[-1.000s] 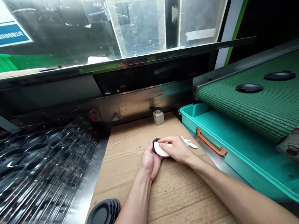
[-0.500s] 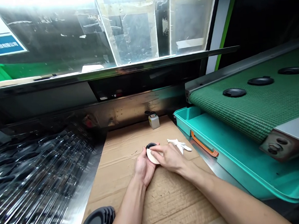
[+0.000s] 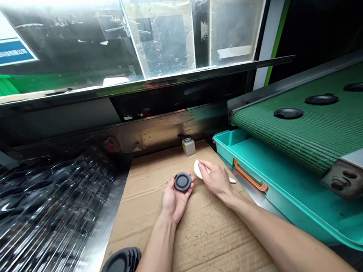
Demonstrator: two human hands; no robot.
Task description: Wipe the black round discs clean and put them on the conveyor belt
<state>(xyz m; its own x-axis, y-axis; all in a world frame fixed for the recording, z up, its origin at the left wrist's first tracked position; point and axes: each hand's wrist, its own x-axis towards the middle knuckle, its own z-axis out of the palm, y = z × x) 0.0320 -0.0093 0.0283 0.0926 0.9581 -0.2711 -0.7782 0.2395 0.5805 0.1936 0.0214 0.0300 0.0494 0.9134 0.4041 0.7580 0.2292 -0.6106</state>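
Note:
A small round black plastic lid (image 3: 182, 181) rests face up in my left hand (image 3: 174, 200), whose fingers curl round its edge. To the right of it, my right hand (image 3: 215, 178) pinches a thin white round pad (image 3: 197, 169), held apart from the lid. Under and behind that hand lies a white cloth-like piece (image 3: 232, 180), mostly hidden, on the cardboard sheet (image 3: 152, 211). By my left forearm, a leaning stack of black lids (image 3: 118, 268) sits at the near left corner of the cardboard.
A small square bottle (image 3: 188, 146) stands at the cardboard's far edge. On the right, a green conveyor belt (image 3: 292, 135) carries several black lids above a teal bin (image 3: 296, 194) with an orange handle (image 3: 250, 176). Black parts in clear plastic (image 3: 51, 213) fill the left.
My right hand has moved the white pad off the lid to the right, uncovering the lid's face. My left hand still holds the lid.

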